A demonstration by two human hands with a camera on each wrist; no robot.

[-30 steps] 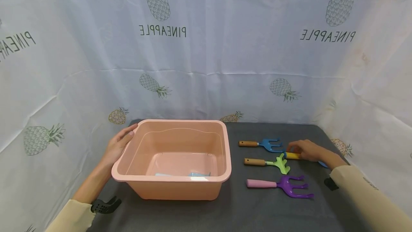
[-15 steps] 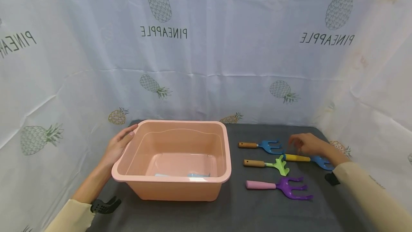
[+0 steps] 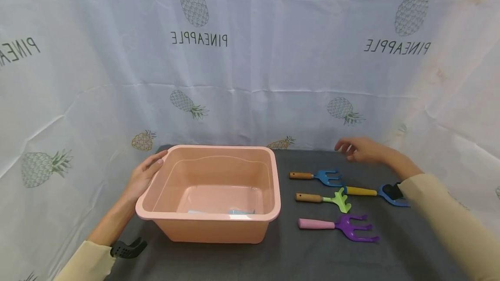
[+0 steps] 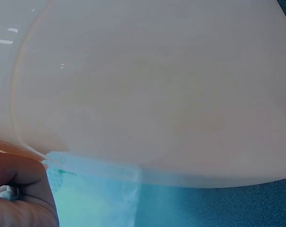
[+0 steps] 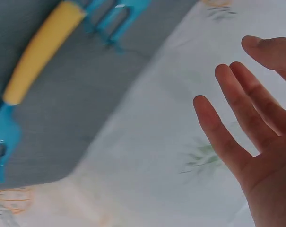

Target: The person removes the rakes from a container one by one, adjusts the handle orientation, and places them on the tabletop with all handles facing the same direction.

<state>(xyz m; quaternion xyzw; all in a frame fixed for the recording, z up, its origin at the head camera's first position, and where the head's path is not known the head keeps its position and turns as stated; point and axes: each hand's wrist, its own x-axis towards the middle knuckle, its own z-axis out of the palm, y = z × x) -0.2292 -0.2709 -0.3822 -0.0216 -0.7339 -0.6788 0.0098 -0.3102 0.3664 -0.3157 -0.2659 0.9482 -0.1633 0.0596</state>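
Note:
A peach plastic basin stands left of centre on the dark table. My left hand grips its left rim; in the left wrist view part of that hand shows bent at the basin's edge. Raised over the table's far right is my right hand, empty, its fingers spread in the right wrist view. Below it lies a blue hand fork with a yellow handle. To the left are a blue hand fork with a wooden handle, a green hand rake and a purple hand fork.
Light blue pieces lie inside the basin, mostly hidden by its front wall. White cloth printed with pineapples hangs behind the table and along both sides.
My right hand has let go of the yellow-handled fork, then risen and moved back towards the far edge. The left hand and the basin have stayed in place.

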